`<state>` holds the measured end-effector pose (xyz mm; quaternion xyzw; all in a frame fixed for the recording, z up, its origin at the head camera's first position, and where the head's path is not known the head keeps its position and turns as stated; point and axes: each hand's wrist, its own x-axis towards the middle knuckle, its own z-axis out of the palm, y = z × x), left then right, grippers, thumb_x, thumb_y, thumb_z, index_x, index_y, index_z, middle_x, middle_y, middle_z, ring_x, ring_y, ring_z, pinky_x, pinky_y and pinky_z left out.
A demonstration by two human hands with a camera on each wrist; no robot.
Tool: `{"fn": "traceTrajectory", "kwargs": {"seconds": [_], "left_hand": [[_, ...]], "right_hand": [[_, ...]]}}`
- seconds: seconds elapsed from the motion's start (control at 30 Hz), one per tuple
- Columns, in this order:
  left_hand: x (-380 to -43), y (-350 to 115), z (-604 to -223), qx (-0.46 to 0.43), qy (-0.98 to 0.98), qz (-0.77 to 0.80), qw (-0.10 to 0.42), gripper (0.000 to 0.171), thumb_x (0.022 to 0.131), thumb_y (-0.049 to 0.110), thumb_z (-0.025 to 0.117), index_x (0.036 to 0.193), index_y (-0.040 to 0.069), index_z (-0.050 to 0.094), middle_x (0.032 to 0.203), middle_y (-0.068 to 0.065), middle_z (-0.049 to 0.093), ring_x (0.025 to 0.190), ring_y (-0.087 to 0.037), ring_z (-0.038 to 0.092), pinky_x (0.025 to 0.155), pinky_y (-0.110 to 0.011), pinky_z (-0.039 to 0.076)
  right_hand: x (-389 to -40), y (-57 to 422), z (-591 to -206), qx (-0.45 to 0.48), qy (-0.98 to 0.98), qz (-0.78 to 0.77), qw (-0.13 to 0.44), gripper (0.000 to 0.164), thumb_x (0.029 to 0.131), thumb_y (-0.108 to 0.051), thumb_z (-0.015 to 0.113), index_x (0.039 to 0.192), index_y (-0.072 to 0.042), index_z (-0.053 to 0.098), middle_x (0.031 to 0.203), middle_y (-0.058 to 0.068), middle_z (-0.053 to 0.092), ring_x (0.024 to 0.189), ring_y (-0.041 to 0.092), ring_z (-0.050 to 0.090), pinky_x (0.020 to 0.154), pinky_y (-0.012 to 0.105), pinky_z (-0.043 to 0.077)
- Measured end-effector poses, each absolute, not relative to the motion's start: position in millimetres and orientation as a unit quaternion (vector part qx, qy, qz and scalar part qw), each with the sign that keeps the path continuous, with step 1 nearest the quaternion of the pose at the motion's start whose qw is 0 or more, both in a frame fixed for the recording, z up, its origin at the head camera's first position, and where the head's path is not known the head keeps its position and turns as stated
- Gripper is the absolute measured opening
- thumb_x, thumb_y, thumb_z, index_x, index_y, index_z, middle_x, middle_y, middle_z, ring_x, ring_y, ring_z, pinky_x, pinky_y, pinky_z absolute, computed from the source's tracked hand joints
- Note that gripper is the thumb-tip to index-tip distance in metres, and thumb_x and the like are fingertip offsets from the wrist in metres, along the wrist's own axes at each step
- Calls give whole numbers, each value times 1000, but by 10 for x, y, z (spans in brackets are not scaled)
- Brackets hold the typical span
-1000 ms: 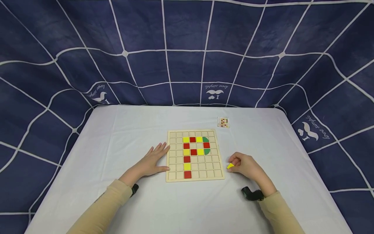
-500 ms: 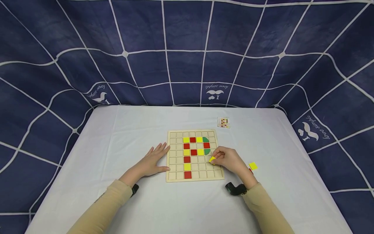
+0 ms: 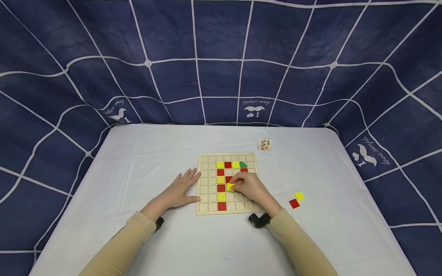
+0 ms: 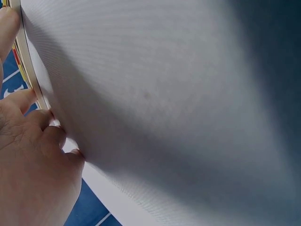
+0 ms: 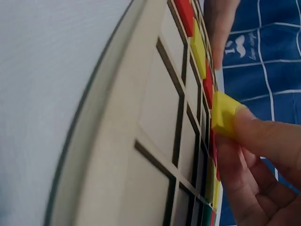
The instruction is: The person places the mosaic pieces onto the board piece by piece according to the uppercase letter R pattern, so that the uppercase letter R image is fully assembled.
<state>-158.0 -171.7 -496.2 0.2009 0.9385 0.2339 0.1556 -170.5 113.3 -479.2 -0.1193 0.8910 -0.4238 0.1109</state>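
Note:
A wooden grid board (image 3: 203, 207) lies on the white table, with red, yellow and green tiles set in some of its squares. My right hand (image 3: 249, 185) is over the board and pinches a yellow square tile (image 3: 230, 187) between thumb and fingers. In the right wrist view the yellow tile (image 5: 225, 113) is tilted, close over the board's squares. The tile sits just right of a red tile (image 3: 221, 188) in the board's column. My left hand (image 3: 179, 189) lies spread at the board's left edge, thumb and fingertips against it. Some tiles are hidden behind my right hand.
A loose yellow tile (image 3: 299, 196) and a loose red tile (image 3: 294, 203) lie on the table right of the board. Beyond the board's top right corner is a small printed pattern card (image 3: 264, 144). A dark blue checked curtain (image 3: 221, 76) surrounds the table's back and sides.
My right hand has carried the yellow tile leftward from beside the board to over its middle, uncovering the loose yellow and red tiles. The left hand has stayed put.

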Motion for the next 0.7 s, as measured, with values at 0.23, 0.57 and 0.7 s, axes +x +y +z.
{"fn": "traceTrajectory", "kwargs": {"seconds": [0.23,0.57,0.7], "left_hand": [[-1582,-1721,-4967,202,937,238,157,95,84,47,74,157,11,26,165,-13,16,154,-34,8,124,-56,7],[-1579,-1712,-4950,197,937,243,155,95,83,46,75,157,11,26,165,-13,17,154,-34,9,124,-56,7],[-1581,-1710,-4951,195,938,239,157,95,83,47,75,157,11,26,165,-12,16,154,-34,9,124,-55,7]], "right_hand": [[-1718,1053,-4800,-151,908,-380,97,9,81,-5,78,86,-12,75,79,-4,65,69,8,55,64,19,49],[-1712,1020,-4822,-151,926,-339,67,7,81,-7,79,85,-11,75,79,-4,58,70,7,53,64,19,47],[-1697,1077,-4801,-135,919,-361,79,5,83,-10,79,86,-12,74,82,-3,62,71,7,56,66,20,50]]}}
